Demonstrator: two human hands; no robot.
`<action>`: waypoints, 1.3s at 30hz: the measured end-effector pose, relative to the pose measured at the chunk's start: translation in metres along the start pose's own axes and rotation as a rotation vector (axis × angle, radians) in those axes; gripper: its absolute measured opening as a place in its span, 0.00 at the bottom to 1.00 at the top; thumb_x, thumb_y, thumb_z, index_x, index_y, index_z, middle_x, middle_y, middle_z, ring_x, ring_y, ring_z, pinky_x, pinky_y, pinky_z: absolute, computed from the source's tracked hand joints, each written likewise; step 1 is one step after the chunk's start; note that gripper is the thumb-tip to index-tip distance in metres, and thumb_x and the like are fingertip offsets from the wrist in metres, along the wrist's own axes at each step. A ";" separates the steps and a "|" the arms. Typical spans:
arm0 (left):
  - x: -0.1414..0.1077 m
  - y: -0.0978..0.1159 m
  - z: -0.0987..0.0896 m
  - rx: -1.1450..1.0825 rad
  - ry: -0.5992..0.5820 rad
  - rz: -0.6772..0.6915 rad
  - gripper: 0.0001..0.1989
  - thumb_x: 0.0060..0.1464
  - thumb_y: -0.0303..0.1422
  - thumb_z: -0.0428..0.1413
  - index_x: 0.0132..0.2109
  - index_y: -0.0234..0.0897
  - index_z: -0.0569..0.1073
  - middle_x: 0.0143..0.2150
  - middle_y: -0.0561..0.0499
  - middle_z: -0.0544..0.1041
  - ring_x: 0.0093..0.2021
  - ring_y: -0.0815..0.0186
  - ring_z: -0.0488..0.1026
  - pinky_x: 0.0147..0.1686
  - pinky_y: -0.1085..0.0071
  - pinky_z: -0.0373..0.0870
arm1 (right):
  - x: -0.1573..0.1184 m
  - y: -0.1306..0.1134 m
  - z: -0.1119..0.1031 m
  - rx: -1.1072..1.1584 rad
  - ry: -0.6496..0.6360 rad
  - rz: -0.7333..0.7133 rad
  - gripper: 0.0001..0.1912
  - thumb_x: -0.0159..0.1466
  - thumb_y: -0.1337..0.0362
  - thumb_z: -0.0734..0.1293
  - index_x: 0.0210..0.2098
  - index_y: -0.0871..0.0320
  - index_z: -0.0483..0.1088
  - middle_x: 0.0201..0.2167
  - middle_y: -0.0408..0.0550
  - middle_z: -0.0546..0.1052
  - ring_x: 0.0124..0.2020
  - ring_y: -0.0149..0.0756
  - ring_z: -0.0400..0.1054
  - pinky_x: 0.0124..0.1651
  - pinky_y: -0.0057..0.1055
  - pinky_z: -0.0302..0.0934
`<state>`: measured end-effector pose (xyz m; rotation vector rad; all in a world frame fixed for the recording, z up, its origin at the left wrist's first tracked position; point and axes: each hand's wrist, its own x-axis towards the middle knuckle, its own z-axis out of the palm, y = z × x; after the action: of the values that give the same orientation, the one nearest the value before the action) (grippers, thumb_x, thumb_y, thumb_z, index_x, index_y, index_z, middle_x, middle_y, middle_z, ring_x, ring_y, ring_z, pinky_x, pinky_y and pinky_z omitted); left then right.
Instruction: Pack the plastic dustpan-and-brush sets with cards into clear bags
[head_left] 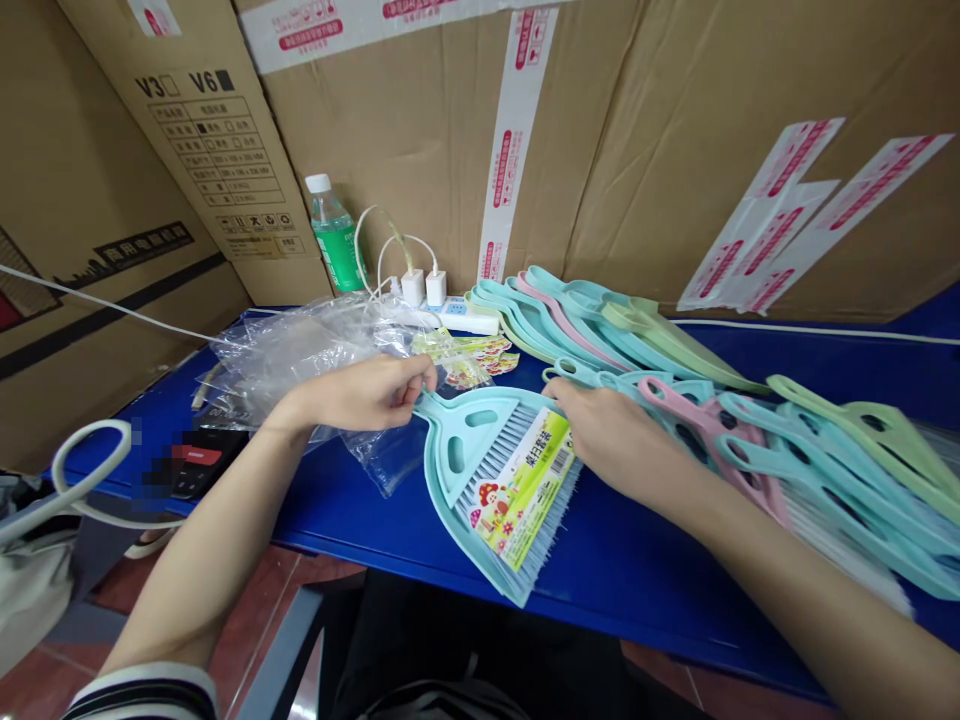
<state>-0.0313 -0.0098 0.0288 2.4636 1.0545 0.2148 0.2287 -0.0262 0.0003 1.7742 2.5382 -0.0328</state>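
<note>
Cardboard boxes (420,130) stand behind a blue tabletop (645,570), with a plastic bottle (335,240) and a white power strip (465,318) along its far edge. A teal plastic dustpan (459,450) lies near the middle, holding a bristled brush (495,460) and a printed card (521,495). The left hand (367,393) curls narrowly at the dustpan's handle (442,408), beside a crumpled clear plastic bag (300,350); I cannot tell whether it grips. The right hand (607,430), open, rests on a ridged pile of pastel dustpans (825,470) to the right; more dustpans (585,325) lie farther back.
</note>
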 end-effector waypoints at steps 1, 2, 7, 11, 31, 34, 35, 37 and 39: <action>0.000 0.000 0.000 -0.011 0.000 0.008 0.11 0.49 0.24 0.49 0.41 0.38 0.65 0.26 0.58 0.68 0.25 0.72 0.64 0.27 0.75 0.62 | 0.000 -0.001 0.000 -0.005 0.002 0.005 0.17 0.57 0.82 0.56 0.39 0.59 0.67 0.27 0.51 0.77 0.27 0.39 0.69 0.27 0.30 0.48; 0.001 0.000 0.000 -0.021 0.001 0.017 0.10 0.50 0.24 0.49 0.41 0.38 0.65 0.26 0.58 0.68 0.25 0.72 0.65 0.27 0.75 0.62 | -0.001 -0.003 -0.001 -0.009 0.000 0.010 0.17 0.58 0.82 0.56 0.40 0.60 0.67 0.27 0.51 0.77 0.27 0.40 0.70 0.27 0.31 0.48; 0.005 0.001 0.005 -0.043 -0.009 0.052 0.09 0.50 0.24 0.49 0.40 0.38 0.65 0.26 0.58 0.68 0.24 0.73 0.64 0.26 0.75 0.61 | -0.001 -0.006 -0.003 0.004 -0.078 0.030 0.17 0.62 0.80 0.55 0.44 0.60 0.67 0.32 0.52 0.79 0.32 0.41 0.73 0.29 0.31 0.50; 0.007 0.000 0.008 -0.061 -0.004 0.058 0.07 0.52 0.24 0.49 0.39 0.37 0.67 0.24 0.59 0.67 0.22 0.73 0.61 0.24 0.76 0.59 | 0.000 -0.005 -0.003 0.013 -0.053 0.025 0.13 0.69 0.73 0.54 0.38 0.58 0.68 0.32 0.52 0.78 0.33 0.41 0.73 0.29 0.31 0.49; 0.008 -0.004 0.008 -0.169 0.013 -0.006 0.07 0.57 0.29 0.50 0.42 0.35 0.69 0.26 0.57 0.67 0.24 0.72 0.61 0.25 0.75 0.59 | 0.006 -0.002 0.008 0.045 0.095 -0.052 0.15 0.69 0.71 0.54 0.31 0.56 0.68 0.30 0.48 0.77 0.33 0.38 0.71 0.30 0.30 0.49; 0.007 -0.005 0.008 -0.221 -0.018 -0.030 0.07 0.57 0.30 0.50 0.42 0.34 0.69 0.26 0.57 0.67 0.24 0.72 0.61 0.24 0.75 0.59 | 0.006 -0.003 0.008 0.049 0.072 -0.027 0.14 0.69 0.71 0.54 0.34 0.57 0.69 0.33 0.50 0.78 0.35 0.39 0.72 0.30 0.30 0.50; 0.007 -0.005 0.008 -0.257 -0.036 -0.030 0.07 0.57 0.30 0.50 0.43 0.34 0.68 0.26 0.57 0.66 0.24 0.72 0.61 0.24 0.75 0.60 | 0.006 -0.004 0.008 0.050 0.062 -0.020 0.14 0.69 0.71 0.54 0.34 0.57 0.70 0.34 0.50 0.78 0.35 0.40 0.72 0.31 0.30 0.51; 0.008 -0.003 0.010 -0.345 -0.069 -0.031 0.07 0.58 0.29 0.50 0.44 0.35 0.67 0.25 0.59 0.64 0.23 0.73 0.60 0.24 0.75 0.60 | 0.006 -0.006 0.008 0.054 0.045 -0.010 0.14 0.70 0.70 0.54 0.36 0.57 0.70 0.35 0.51 0.78 0.36 0.40 0.72 0.31 0.30 0.51; 0.010 -0.001 0.014 -0.446 -0.096 -0.034 0.06 0.58 0.29 0.50 0.44 0.36 0.66 0.25 0.59 0.63 0.22 0.74 0.59 0.23 0.76 0.60 | 0.006 -0.007 0.009 0.056 0.037 0.004 0.14 0.70 0.70 0.54 0.38 0.58 0.70 0.35 0.52 0.78 0.37 0.41 0.72 0.31 0.30 0.50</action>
<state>-0.0208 -0.0073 0.0161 2.0337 0.8941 0.2835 0.2198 -0.0233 -0.0091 1.8156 2.5844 -0.0721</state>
